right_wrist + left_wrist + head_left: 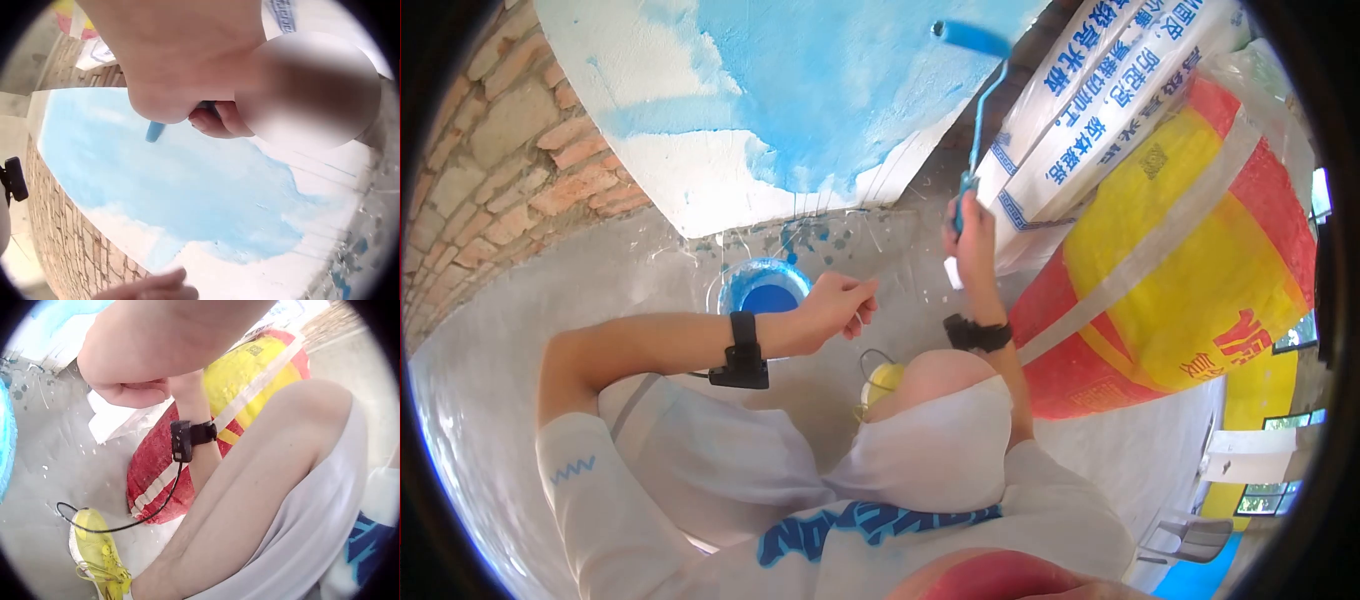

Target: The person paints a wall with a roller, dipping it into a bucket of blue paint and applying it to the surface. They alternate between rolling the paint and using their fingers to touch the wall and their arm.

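My right hand grips the blue handle of a paint roller. The roller's blue sleeve overlaps the lower right edge of a white wall partly covered in light blue paint. In the right wrist view, a bit of the blue handle sticks out past the curled fingers. My left hand hangs loosely curled with nothing in it, just right of a paint bucket holding darker blue paint. The left wrist view shows this hand from close up.
On the right stands a large red and yellow sack, with white plastic-wrapped boards behind it. Brickwork flanks the wall at left. Blue paint spots mark the grey floor. A yellow shoe is below my left hand.
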A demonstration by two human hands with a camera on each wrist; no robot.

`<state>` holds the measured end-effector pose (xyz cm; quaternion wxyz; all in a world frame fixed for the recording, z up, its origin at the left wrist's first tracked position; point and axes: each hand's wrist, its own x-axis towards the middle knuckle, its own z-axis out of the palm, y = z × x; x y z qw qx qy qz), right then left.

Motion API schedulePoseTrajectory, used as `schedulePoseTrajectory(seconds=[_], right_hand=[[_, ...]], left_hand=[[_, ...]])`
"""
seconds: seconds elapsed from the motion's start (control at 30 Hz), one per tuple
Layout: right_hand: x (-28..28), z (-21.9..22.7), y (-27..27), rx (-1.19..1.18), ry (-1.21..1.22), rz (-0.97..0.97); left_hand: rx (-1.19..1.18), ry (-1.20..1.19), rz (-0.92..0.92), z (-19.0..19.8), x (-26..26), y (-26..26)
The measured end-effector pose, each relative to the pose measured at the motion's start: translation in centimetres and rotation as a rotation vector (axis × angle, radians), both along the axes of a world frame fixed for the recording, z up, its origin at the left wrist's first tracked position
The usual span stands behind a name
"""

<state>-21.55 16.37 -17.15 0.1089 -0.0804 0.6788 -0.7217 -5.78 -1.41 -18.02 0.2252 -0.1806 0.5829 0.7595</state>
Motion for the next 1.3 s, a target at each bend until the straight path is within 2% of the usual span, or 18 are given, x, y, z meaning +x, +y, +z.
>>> schedulePoseTrajectory(seconds=[0.1, 0.2, 0.37, 0.43, 0.47, 0.53, 0.57, 0.7, 0.83, 0.93, 1.0, 1.1, 1.13, 1.2, 1.3], right_hand=[[-2.1, 2.3, 0.6, 0.053, 0.150, -0.027], [-3.8, -0.7, 1.9, 0.139, 0.264, -0.053], [-1.8, -8.4, 3.6, 0.162, 0.026, 0.012], [-0.5, -11.4, 4.1, 0.046, -0.194, 0.093], [0.0, -12.7, 4.5, 0.045, -0.198, 0.091], [0.9, -14.3, 5.1, 0.047, -0.259, 0.202], [1.2, -15.1, 5.3, 0.045, -0.274, 0.159], [1.1, -13.7, 4.6, 0.090, -0.252, 0.086], [-0.9, -6.4, 2.6, 0.137, -0.079, -0.050], [-2.0, -1.6, 2.3, 0.128, 0.032, -0.017], [-2.2, -0.3, 2.1, 0.098, 0.092, 0.004], [-1.9, -3.6, 1.7, 0.187, 0.119, -0.075], [-2.1, -6.6, 2.1, 0.187, 0.115, -0.074], [-2.5, -13.9, 3.4, 0.502, 0.272, -0.103], [0.8, -18.2, 3.9, 0.450, 0.139, -0.040]], left_hand=[[-0.003, 0.002, -0.026, -0.1, 0.0, -0.2], [0.001, -0.002, -0.059, -0.4, -0.1, -0.3], [-0.012, -0.014, -0.079, -0.7, -0.1, -0.2], [-0.008, -0.039, -0.091, -0.7, 0.0, 0.0], [-0.008, -0.044, -0.094, -0.7, 0.0, 0.1], [0.003, -0.029, -0.066, -0.8, -0.1, 0.3], [0.003, -0.030, -0.066, -0.9, -0.1, 0.4], [0.009, -0.047, -0.098, -0.9, -0.2, 0.5], [0.001, -0.051, -0.107, -1.1, -0.3, 0.4], [-0.001, -0.058, -0.083, -1.2, -0.4, 0.3], [0.004, -0.053, -0.084, -1.2, -0.5, 0.3], [0.006, -0.058, -0.078, -0.8, -0.3, 0.4], [0.006, -0.062, -0.070, -0.7, -0.3, 0.4], [0.000, -0.074, -0.085, -0.8, -0.3, 0.3], [-0.009, -0.107, -0.114, -1.1, -0.3, 0.3]])
